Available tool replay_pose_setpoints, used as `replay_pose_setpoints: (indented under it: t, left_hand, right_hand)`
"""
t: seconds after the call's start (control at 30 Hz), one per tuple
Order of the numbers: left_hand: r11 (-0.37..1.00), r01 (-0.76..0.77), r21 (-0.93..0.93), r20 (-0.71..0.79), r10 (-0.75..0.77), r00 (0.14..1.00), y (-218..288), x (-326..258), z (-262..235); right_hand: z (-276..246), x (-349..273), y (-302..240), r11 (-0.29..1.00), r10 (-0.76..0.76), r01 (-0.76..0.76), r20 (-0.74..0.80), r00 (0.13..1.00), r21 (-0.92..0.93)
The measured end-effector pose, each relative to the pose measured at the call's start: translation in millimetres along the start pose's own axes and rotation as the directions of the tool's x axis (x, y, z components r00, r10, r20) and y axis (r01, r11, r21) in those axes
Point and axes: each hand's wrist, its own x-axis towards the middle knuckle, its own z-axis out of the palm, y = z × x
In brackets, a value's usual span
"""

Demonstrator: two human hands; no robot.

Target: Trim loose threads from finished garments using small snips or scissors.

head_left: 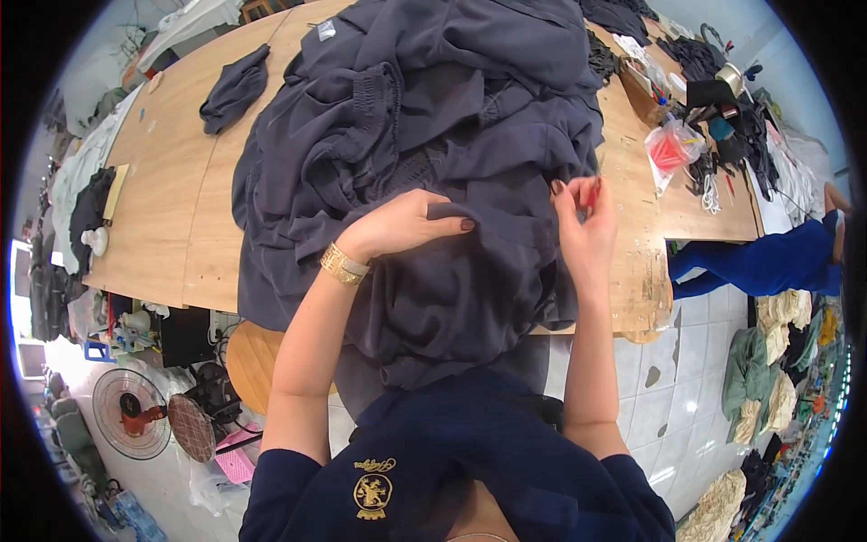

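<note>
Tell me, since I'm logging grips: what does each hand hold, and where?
Left hand pinches a fold of the dark grey garment. Right hand holds a small red tool between its fingers.

I'm at work in a garment workshop. The long wooden surface (163,208) before me is heaped with dark grey clothing (424,117), and more dark pieces (235,88) lie farther along it. Bundles of pale and green fabric (768,379) are piled on the tiled floor (650,397) to my right. A round wooden stool (253,361) and standing fans (131,413) sit below the surface.
</note>
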Motion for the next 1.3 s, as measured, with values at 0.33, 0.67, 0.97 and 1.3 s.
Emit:
replay_pose_setpoints:
  t: [0.33, 0.67, 0.97, 1.3]
  left_hand:
    - [0.861, -0.026, -0.507, -0.005, 0.028, 1.0, 1, -6, -3]
    - [0.906, -0.086, -0.414, -0.109, 0.044, 0.993, 18, -15, 4]
    - [0.948, -0.123, -0.292, -0.163, 0.078, 0.984, 16, -14, 7]
    - [0.971, -0.157, -0.179, -0.183, 0.124, 0.975, 18, -15, 9]
  right_hand:
    - [43, -38, 0, 0.84, 0.209, -0.332, 0.309, 0.928, 0.43]
    - [16, -48, -49, 0.994, -0.093, 0.067, 0.318, 0.944, 0.092]
    - [15, -54, -56, 0.916, -0.275, 0.36, 0.374, 0.886, -0.177]
    - [19, -52, -57, 0.895, -0.302, 0.4, 0.389, 0.87, -0.2]
